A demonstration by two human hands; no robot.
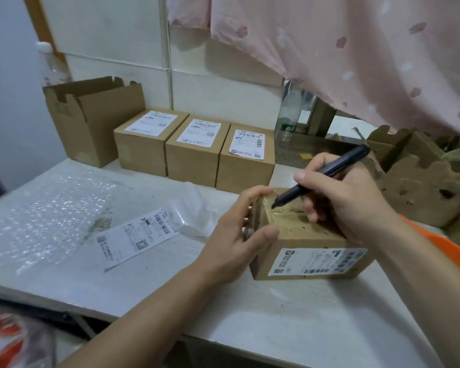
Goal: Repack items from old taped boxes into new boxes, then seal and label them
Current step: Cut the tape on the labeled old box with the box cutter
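Note:
An old taped cardboard box (300, 235) with a shipping label on its near side lies on the white table (263, 309). My left hand (237, 232) grips its left end, thumb on the top edge and fingers curled round the far corner. My right hand (343, 197) holds a dark utility knife (327, 172) like a pen, with the tip on the tape at the box's top left. Three sealed, labelled new boxes (194, 152) stand in a row behind. A loose shipping label (136, 236) lies on the table to the left.
An open empty carton (91, 115) stands at the back left. Bubble wrap (43, 208) covers the table's left side. Torn old boxes (422, 176) sit at the right, with an orange object (441, 248) by my right forearm. A plastic bottle (288, 115) and a pink curtain (356, 49) are behind.

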